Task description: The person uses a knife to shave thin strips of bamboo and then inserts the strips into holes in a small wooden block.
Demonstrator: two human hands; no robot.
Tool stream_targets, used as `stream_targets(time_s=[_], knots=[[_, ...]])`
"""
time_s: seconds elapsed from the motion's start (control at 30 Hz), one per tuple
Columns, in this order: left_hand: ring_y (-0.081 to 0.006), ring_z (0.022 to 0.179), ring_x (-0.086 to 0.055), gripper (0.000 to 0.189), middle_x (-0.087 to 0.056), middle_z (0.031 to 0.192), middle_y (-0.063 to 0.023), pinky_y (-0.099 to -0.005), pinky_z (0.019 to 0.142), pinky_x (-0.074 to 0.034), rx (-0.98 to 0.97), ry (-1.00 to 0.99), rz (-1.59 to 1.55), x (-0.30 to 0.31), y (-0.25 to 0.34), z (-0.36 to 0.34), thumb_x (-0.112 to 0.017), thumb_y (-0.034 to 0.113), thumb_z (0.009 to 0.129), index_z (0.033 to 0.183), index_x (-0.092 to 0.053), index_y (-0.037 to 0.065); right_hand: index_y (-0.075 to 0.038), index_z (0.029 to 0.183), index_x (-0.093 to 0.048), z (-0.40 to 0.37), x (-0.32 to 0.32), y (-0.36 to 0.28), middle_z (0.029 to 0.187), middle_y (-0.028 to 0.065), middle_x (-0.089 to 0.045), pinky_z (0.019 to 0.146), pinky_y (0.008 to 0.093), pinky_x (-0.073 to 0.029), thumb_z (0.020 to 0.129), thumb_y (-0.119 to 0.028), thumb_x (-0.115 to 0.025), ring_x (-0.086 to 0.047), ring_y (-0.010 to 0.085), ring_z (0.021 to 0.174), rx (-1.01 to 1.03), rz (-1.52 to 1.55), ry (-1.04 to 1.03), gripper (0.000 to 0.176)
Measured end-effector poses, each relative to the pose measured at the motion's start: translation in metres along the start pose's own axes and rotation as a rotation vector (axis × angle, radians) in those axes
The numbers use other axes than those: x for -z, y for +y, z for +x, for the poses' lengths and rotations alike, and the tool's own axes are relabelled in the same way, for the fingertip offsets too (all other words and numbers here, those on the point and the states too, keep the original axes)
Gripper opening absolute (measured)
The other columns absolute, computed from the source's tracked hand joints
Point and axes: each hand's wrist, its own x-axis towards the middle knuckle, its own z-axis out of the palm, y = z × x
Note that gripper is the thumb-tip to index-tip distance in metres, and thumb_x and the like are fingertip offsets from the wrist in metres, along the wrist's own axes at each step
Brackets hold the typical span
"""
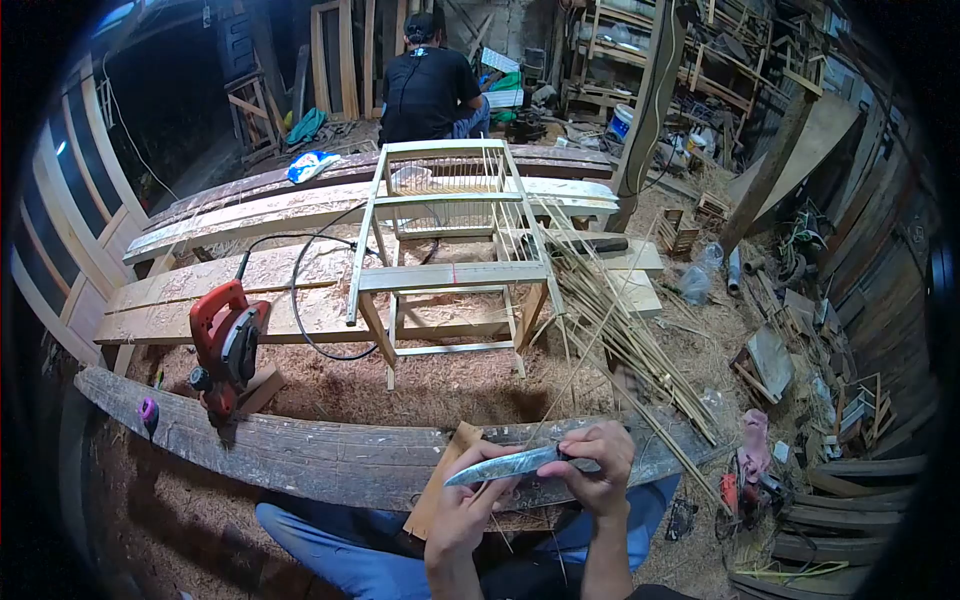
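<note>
Knife (508, 465) was gripped in the right hand (600, 468), fingers closed on the handle, blade pointing left across the left hand (466, 508). Left hand was narrow, pinching a thin strip (484, 490) just under the blade. Both hands were above the near edge of the worn plank (340, 462), by a flat wood piece (440, 485) lying across it. Slatted wooden frame (455, 275) stood beyond, loose sticks (640, 350) piled right of it, red power tool (222, 345) to the left. Another person (428, 90) sat farther back.
</note>
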Motion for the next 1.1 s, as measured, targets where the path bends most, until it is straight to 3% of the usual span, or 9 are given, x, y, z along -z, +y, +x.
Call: stream_targets(time_s=[0.07,0.2,0.23,0.3,0.4,0.6,0.93,1.1], knots=[[-0.0047,0.065,-0.046,0.024,-0.056,0.08,-0.0005,-0.019,0.053,-0.034,0.079,0.087,0.009,-0.005,0.003,0.0,-0.064,0.007,0.098,0.12,-0.062,-0.003,-0.012,0.086,-0.063,0.0,0.002,0.005,0.079,0.0016,-0.069,0.066,0.0356,-0.05,0.08,-0.036,-0.085,-0.065,0.0215,0.071,0.046,-0.03,0.026,0.033],[-0.0035,0.061,-0.041,0.018,-0.053,0.073,0.0009,-0.0197,0.05,-0.03,-0.007,0.099,-0.07,0.021,0.017,-0.016,-0.062,0.01,0.099,0.114,-0.062,-0.001,-0.008,0.085,-0.062,0.001,0.029,0.043,0.078,0.0053,-0.066,0.062,0.032,-0.049,0.081,-0.031,-0.084,-0.063,0.0179,0.068,-0.228,-0.118,0.424,0.033],[-0.0035,0.061,-0.041,0.018,-0.053,0.073,0.0009,-0.0197,0.05,-0.03,-0.012,0.103,-0.071,0.021,0.019,-0.015,-0.062,0.01,0.099,0.114,-0.062,-0.001,-0.006,0.086,-0.061,0.002,0.036,0.04,0.081,0.0075,-0.066,0.063,0.0323,-0.05,0.082,-0.031,-0.084,-0.063,0.0192,0.069,-0.316,0.001,0.432,0.034],[-0.0035,0.061,-0.042,0.014,-0.053,0.074,0.0007,-0.0199,0.05,-0.031,-0.084,0.258,-0.003,0.02,0.022,-0.012,-0.061,0.011,0.1,0.111,-0.062,0.001,-0.006,0.086,-0.061,0.006,0.036,0.028,0.08,0.0081,-0.066,0.062,0.032,-0.049,0.08,-0.032,-0.086,-0.063,0.0203,0.069,-0.197,0.002,0.373,0.036],[-0.0033,0.061,-0.043,0.014,-0.056,0.077,-0.0007,-0.0193,0.05,-0.033,-0.073,0.196,-0.057,0.014,0.01,0.0,-0.06,0.012,0.101,0.112,-0.059,0.002,-0.008,0.083,-0.063,0.003,0.013,0.006,0.078,0.0073,-0.07,0.064,0.0331,-0.051,0.072,-0.034,-0.09,-0.068,0.0215,0.072,-0.178,0.15,0.239,0.04],[-0.0061,0.068,-0.053,0.025,-0.065,0.091,-0.0081,-0.0183,0.054,-0.038,-0.014,0.042,-0.18,0.012,-0.016,0.004,-0.061,0.015,0.102,0.122,-0.052,0.002,-0.009,0.082,-0.065,0.004,-0.018,-0.015,0.077,0.0065,-0.072,0.063,0.0332,-0.052,0.071,-0.034,-0.09,-0.071,0.024,0.071,-0.165,0.159,0.024,0.037],[-0.0062,0.08,-0.057,0.017,-0.064,0.093,-0.0033,-0.0178,0.061,-0.042,0.061,0.127,0.093,-0.008,-0.001,-0.004,-0.058,0.01,0.103,0.118,-0.056,0.001,-0.01,0.081,-0.064,0.003,-0.015,-0.017,0.078,0.0042,-0.072,0.062,0.0333,-0.051,0.069,-0.036,-0.089,-0.071,0.0232,0.071,-0.159,0.133,0.026,0.038],[-0.0063,0.087,-0.057,0.016,-0.063,0.1,-0.0044,-0.0199,0.073,-0.047,-0.084,0.124,0.345,-0.007,-0.004,-0.007,-0.056,0.004,0.102,0.117,-0.058,-0.002,-0.01,0.081,-0.065,0.006,-0.011,-0.022,0.079,0.004,-0.073,0.061,0.0327,-0.05,0.067,-0.036,-0.09,-0.071,0.0222,0.071,-0.133,0.138,0.016,0.038]])
